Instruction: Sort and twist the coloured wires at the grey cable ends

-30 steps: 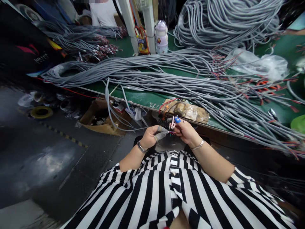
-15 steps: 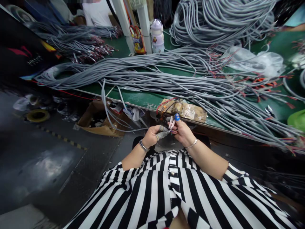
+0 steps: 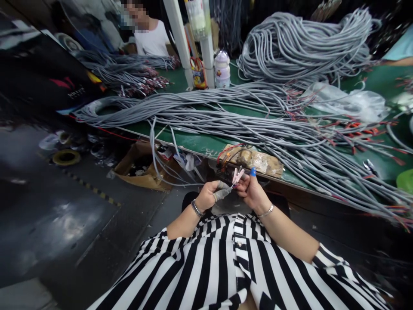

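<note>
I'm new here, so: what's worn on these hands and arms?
The left hand has grey finger coverings and a dark wristband; the right hand has a blue thumb cover and a silvery bracelet. The sleeves are striped black and white.

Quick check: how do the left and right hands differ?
The left hand has gray coverings on two fingers; the right hand has a blue cover on its thumb. The left hand pinches a gray cable; the right hand's thumb points up. The left wears a dark bracelet; the right, a silver bracelet. Both are near the pink clip.
</note>
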`<state>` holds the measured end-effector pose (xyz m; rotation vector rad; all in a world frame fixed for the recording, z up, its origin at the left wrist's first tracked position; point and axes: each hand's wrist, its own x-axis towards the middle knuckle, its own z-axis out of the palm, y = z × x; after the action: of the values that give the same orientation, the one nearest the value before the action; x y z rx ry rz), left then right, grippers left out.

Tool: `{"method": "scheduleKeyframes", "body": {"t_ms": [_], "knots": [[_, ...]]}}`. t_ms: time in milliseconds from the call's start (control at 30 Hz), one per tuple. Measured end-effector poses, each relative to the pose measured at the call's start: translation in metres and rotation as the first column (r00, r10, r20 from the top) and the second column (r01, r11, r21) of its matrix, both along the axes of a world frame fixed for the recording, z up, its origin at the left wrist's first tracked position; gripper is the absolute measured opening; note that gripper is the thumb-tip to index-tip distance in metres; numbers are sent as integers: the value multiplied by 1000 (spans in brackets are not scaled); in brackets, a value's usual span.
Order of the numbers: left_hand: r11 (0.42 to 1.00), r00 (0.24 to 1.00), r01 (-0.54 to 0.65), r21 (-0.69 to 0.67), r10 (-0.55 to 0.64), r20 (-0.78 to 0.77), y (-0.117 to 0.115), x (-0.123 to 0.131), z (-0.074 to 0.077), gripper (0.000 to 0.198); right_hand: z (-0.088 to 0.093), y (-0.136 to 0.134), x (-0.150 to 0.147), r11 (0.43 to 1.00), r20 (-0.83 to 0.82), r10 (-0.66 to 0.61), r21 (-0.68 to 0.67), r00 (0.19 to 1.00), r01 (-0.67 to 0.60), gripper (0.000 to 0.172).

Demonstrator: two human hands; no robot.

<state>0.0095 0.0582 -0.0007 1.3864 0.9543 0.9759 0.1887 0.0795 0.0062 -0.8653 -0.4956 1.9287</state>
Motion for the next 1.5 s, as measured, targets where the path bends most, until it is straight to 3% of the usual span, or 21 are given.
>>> {"method": "scheduleKeyframes", "body": {"t_ms": [167, 300, 500, 567, 667, 767, 800, 933, 1000, 1067, 1233, 1300, 1367, 1433, 1500], "knots": [[1000, 999, 21, -5, -21, -31, -10, -3, 7, 39, -7, 0, 10, 999, -19, -34, -35, 999, 33, 56], [992, 988, 79, 103, -64, -141, -24, -12, 1, 33, -13, 2, 11, 999, -3, -35, -18, 999, 35, 58], [979, 892, -38, 198, 123, -436, -16, -32, -20, 22, -18, 1, 9, 999, 15, -45, 8, 999, 45, 56], [966, 891, -99, 240, 193, -411, -1, -37, -14, 27, -18, -1, 10, 999, 19, -44, 15, 999, 44, 55], [902, 865, -149, 405, 317, -388, 36, -43, 13, 27, -17, -3, 12, 999, 34, -51, 7, 998, 51, 54], [771, 763, -61, 634, 446, -468, 88, -41, 50, 26, -17, -7, 14, 999, 69, -44, 9, 997, 43, 50], [756, 721, -3, 654, 455, -523, 107, -39, 61, 28, -17, -8, 14, 999, 85, -35, 15, 996, 33, 48], [796, 444, 92, 598, 505, -740, 174, -29, 87, 50, -17, -16, 17, 998, 186, 14, 58, 983, -25, 45], [827, 314, 101, 554, 502, -806, 194, -26, 92, 55, -17, -20, 19, 996, 254, 34, 77, 966, -55, 42], [855, 234, 120, 504, 468, -852, 203, -25, 95, 50, -17, -24, 19, 993, 314, 59, 75, 948, -87, 41], [843, 150, 190, 503, 481, -864, 195, -36, 104, 38, -17, -31, 14, 979, 395, 147, 75, 907, -192, 39], [837, 114, 295, 461, 449, -886, 181, -45, 105, 30, -17, -32, 12, 962, 454, 171, 114, 874, -247, 37], [823, 130, 419, 383, 363, -923, 159, -57, 104, 18, -13, -34, 10, 924, 539, 170, 205, 825, -324, 35], [789, 255, 478, 386, 295, -921, 127, -67, 100, 12, -7, -36, 8, 859, 587, 143, 326, 797, -394, 34], [744, 478, 481, 464, 221, -850, 87, -72, 95, 17, 3, -41, 5, 806, 568, 118, 425, 814, -413, 29]]}}
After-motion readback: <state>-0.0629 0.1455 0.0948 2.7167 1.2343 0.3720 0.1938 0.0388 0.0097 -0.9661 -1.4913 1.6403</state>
